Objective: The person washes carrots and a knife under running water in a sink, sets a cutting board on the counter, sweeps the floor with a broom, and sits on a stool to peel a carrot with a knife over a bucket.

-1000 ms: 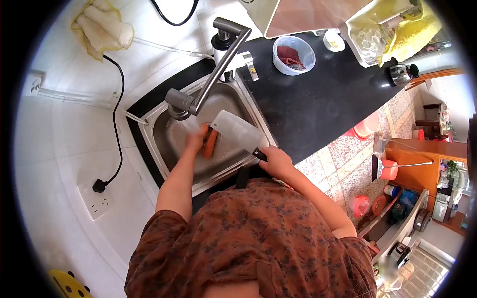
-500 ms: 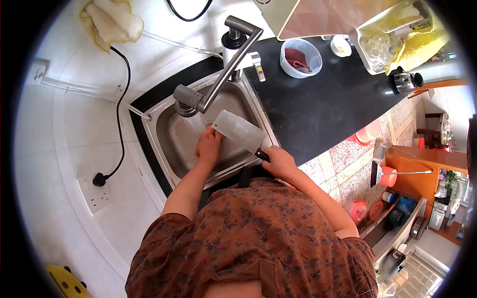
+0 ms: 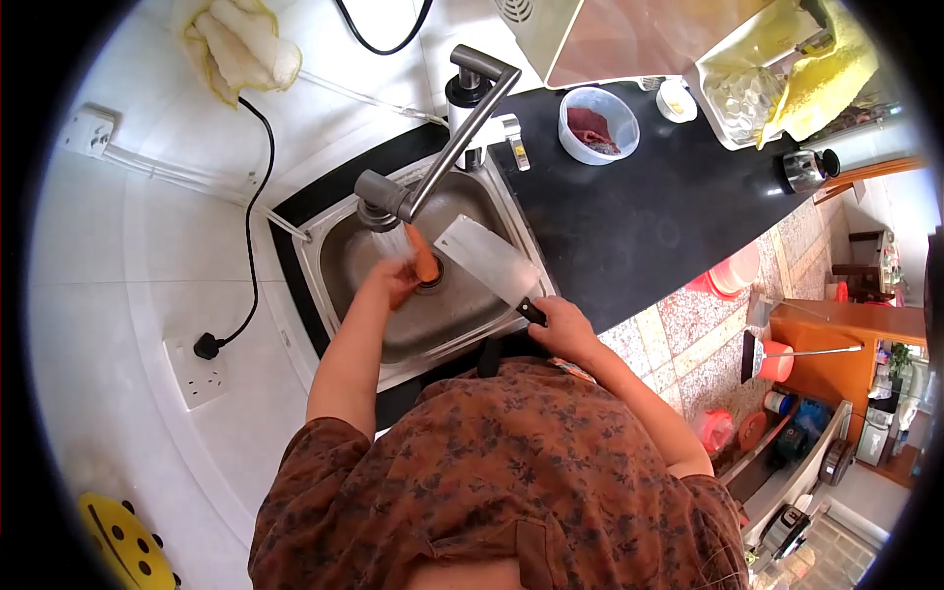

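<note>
Under the tap (image 3: 447,162), water runs into the steel sink (image 3: 447,334). My left hand (image 3: 393,280) is in the stream, closed around an orange carrot (image 3: 423,256) whose upper end points towards the back of the sink. Part of the grip is blurred by the water. My right hand (image 3: 563,327) grips the black handle of a cleaver (image 3: 487,261). Its broad blade reaches over the sink's right side, a short way from the carrot.
On the black counter (image 3: 619,226) stand a clear bowl (image 3: 600,126) with dark red meat and a small white bowl (image 3: 676,100). A metal pot (image 3: 804,169) sits near the right end. A black cable (image 3: 258,197) hangs along the tiled wall.
My left hand has shifted left and slightly down, and the carrot now shows clearly. The cleaver has moved slightly right and down with my right hand. The whole view has shifted a little.
</note>
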Motion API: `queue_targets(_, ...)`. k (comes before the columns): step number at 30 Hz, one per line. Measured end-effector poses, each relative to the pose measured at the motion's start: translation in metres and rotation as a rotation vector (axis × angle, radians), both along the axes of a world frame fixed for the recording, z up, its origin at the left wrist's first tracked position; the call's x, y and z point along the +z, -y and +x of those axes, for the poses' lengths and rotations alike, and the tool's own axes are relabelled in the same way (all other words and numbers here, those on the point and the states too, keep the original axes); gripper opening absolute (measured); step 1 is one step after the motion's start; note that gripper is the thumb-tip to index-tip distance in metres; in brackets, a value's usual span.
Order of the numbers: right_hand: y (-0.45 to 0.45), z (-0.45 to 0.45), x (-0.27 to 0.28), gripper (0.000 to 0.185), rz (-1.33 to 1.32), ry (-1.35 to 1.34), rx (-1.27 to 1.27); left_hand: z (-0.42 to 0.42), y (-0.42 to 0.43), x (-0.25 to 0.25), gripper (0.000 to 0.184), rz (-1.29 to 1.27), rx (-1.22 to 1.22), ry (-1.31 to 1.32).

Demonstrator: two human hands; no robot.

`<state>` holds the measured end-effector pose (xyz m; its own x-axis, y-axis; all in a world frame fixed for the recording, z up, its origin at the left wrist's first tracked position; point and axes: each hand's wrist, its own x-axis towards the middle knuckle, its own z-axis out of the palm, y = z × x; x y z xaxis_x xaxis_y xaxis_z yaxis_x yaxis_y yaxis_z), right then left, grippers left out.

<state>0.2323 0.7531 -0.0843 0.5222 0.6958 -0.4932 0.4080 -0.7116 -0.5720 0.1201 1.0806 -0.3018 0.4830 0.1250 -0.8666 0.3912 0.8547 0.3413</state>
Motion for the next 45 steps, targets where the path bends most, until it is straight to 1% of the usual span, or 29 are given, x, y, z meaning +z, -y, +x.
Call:
queue_targets(2, 0.002, -0.001, -0.002, 0.034, 0.006, 0.003, 0.001, 0.006, 0.003, 0.044, 0.022, -0.078, 0.078, 0.143)
queue_targets(3, 0.003, -0.001, -0.004, 0.034, 0.006, 0.000, 0.004, 0.007, 0.000, 0.043, 0.022, -0.075, 0.075, 0.145)
queue_targets(5, 0.005, -0.003, -0.007, 0.034, 0.012, -0.002, -0.001, 0.005, -0.007, 0.039, 0.017, -0.233, 0.150, 0.330)
queue_targets(6, 0.005, -0.004, -0.008, 0.034, 0.014, -0.007, -0.003, 0.002, -0.008, 0.045, 0.017, -0.234, 0.152, 0.330)
queue_targets(8, 0.006, -0.006, -0.008, 0.034, 0.017, -0.018, 0.003, -0.009, -0.008, 0.071, 0.021, -0.368, 0.104, 0.633)
queue_targets(9, 0.006, -0.007, -0.008, 0.033, 0.023, -0.026, 0.005, -0.010, -0.003, 0.085, 0.021, -0.367, 0.109, 0.632)
queue_targets(11, 0.007, -0.008, -0.012, 0.033, 0.038, -0.024, 0.009, -0.006, 0.010, 0.108, 0.026, 0.026, 0.187, 0.428)
queue_targets(15, 0.005, -0.009, -0.014, 0.032, 0.045, -0.027, 0.036, -0.014, 0.013, 0.108, 0.033, 0.083, 0.132, 0.521)
queue_targets(16, 0.003, -0.010, -0.015, 0.032, 0.047, -0.025, 0.035, -0.015, 0.021, 0.113, 0.037, 0.186, 0.047, 0.375)
queue_targets(17, 0.000, -0.010, -0.017, 0.030, 0.111, 0.019, 0.033, -0.015, 0.026, 0.117, 0.040, 0.287, -0.038, 0.230)
queue_targets(18, -0.004, -0.011, -0.018, 0.029, 0.174, 0.062, 0.032, -0.018, 0.023, 0.091, 0.040, 0.290, -0.038, 0.234)
queue_targets(19, -0.009, -0.011, -0.016, 0.029, 0.176, 0.066, 0.032, -0.023, 0.017, 0.039, 0.041, 0.407, -0.261, 0.141)
queue_targets(20, -0.017, -0.010, -0.014, 0.028, 0.145, 0.061, 0.054, -0.026, 0.016, 0.000, 0.042, 0.521, -0.483, 0.045)
queue_targets(21, -0.024, -0.009, -0.013, 0.027, 0.113, 0.057, 0.078, -0.029, 0.021, -0.020, 0.042, 0.525, -0.481, 0.048)
queue_targets(23, -0.037, -0.007, -0.011, 0.026, 0.128, 0.052, 0.102, -0.036, 0.039, -0.041, 0.037, 0.938, -0.661, -0.060)
queue_targets(24, -0.042, -0.006, -0.010, 0.025, 0.139, 0.041, 0.122, -0.035, 0.050, -0.032, 0.037, 0.941, -0.656, -0.059)
queue_targets(26, -0.051, -0.006, -0.023, 0.025, 0.097, 0.030, 0.144, -0.031, 0.072, 0.008, 0.033, 1.325, -0.678, -0.155)
queue_targets(28, -0.056, -0.007, -0.034, 0.025, 0.054, 0.017, 0.168, -0.028, 0.079, 0.035, 0.033, 1.307, -0.691, -0.180)
queue_targets(30, -0.062, -0.008, -0.040, 0.027, -0.002, -0.029, 0.190, -0.032, 0.079, 0.039, 0.034, 1.290, -0.701, -0.210)
queue_targets(32, -0.067, -0.009, -0.047, 0.028, -0.011, -0.013, 0.204, -0.042, 0.075, 0.034, 0.034, 1.304, -0.540, -0.332)
queue_targets(33, -0.068, -0.009, -0.049, 0.028, -0.022, 0.000, 0.205, -0.046, 0.073, 0.038, 0.034, 1.309, -0.536, -0.335)
queue_targets(35, -0.071, -0.011, -0.052, 0.026, 0.020, 0.021, 0.203, -0.055, 0.068, 0.060, 0.034, 1.562, -0.292, -0.159)
queue_targets(36, -0.073, -0.014, -0.053, 0.025, 0.054, 0.040, 0.198, -0.055, 0.071, 0.083, 0.034, 1.565, -0.290, -0.171)
queue_targets(38, -0.076, -0.018, -0.056, 0.026, 0.067, 0.022, 0.204, -0.045, 0.088, 0.134, 0.040, 1.855, -0.546, -0.078)
queue_targets(39, -0.079, -0.019, -0.058, 0.027, 0.077, 0.012, 0.200, -0.042, 0.091, 0.144, 0.040, 1.861, -0.543, -0.088)
queue_targets(41, -0.080, -0.021, -0.065, 0.027, 0.122, -0.002, 0.216, -0.038, 0.093, 0.155, 0.049, 2.006, -0.727, 0.213)
queue_targets(42, -0.080, -0.023, -0.064, 0.027, 0.158, -0.014, 0.224, -0.037, 0.092, 0.155, 0.049, 2.013, -0.730, 0.210)
queue_targets(44, -0.077, -0.027, -0.062, 0.027, 0.167, -0.014, 0.195, -0.035, 0.093, 0.152, 0.055, 2.030, -0.876, 0.314)
queue_targets(45, -0.076, -0.029, -0.060, 0.026, 0.169, -0.014, 0.168, -0.034, 0.091, 0.150, 0.055, 2.032, -0.883, 0.320)
